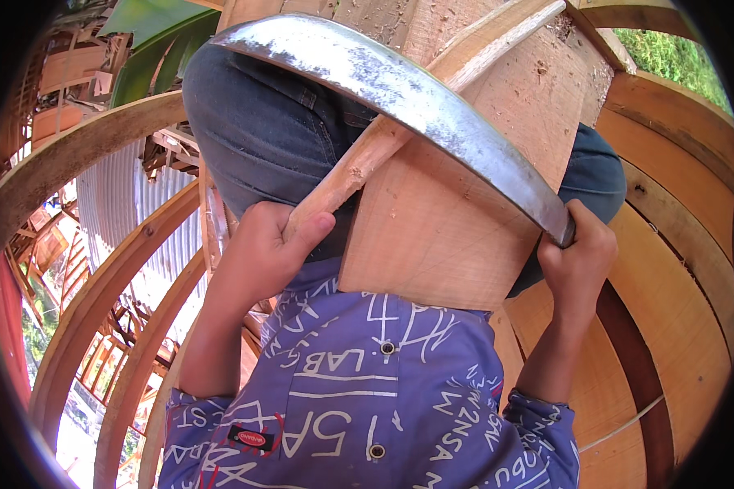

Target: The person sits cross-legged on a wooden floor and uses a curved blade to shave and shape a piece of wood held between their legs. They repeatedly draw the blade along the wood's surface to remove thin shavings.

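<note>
My right hand [577,251] is closed around the near right end of a long, shiny machete [400,85], whose handle end is hidden in my grip. The blade runs across toward the upper left, over my knee. My left hand [277,243] is wrapped round the near end of a pale wooden stick [355,167]. From there the stick slants up and right, passing beneath the blade, and its far part looks flat and freshly cut. A broad wooden plank [440,220] lies between my legs under the stick and blade; whether the blade touches the stick I cannot tell.
Wood shavings [599,69] are scattered at the plank's far end. Curved-looking wooden boards [669,301] line the right side. On the left, wooden beams [110,281] stand above corrugated metal sheets [110,204] and scrap wood. A large green leaf [159,53] hangs at the upper left.
</note>
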Demonstrator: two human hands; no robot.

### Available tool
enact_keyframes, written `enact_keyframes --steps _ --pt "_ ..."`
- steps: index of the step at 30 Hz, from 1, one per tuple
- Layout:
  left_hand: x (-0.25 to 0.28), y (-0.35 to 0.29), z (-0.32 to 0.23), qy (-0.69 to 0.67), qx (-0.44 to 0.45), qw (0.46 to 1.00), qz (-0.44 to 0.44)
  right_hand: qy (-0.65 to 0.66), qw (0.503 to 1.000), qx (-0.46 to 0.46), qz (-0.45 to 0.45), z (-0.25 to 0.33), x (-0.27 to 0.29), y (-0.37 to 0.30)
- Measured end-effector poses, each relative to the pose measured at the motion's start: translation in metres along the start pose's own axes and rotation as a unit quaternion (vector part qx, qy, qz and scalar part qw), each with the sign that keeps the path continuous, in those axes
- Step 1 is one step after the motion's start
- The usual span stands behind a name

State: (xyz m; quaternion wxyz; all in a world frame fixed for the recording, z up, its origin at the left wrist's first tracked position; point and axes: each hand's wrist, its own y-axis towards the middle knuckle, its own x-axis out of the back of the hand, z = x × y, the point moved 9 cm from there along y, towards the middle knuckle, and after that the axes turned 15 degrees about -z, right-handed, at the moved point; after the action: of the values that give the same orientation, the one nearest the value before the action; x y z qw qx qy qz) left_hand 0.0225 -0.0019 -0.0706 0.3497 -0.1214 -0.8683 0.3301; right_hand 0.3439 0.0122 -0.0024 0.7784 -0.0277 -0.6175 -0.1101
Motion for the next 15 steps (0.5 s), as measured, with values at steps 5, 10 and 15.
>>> enact_keyframes --steps 5,10,15 --pt "-0.005 0.001 -0.004 -0.024 -0.003 1.0 0.004 -0.05 0.993 -0.103 -0.041 -0.061 0.011 0.016" --pt "-0.004 0.002 -0.008 -0.017 -0.003 1.0 0.005 -0.062 0.989 -0.129 -0.021 -0.069 0.009 0.009" --pt "0.0 0.0 -0.003 -0.011 -0.004 1.0 -0.002 0.025 0.998 -0.064 -0.012 -0.018 -0.008 0.004"
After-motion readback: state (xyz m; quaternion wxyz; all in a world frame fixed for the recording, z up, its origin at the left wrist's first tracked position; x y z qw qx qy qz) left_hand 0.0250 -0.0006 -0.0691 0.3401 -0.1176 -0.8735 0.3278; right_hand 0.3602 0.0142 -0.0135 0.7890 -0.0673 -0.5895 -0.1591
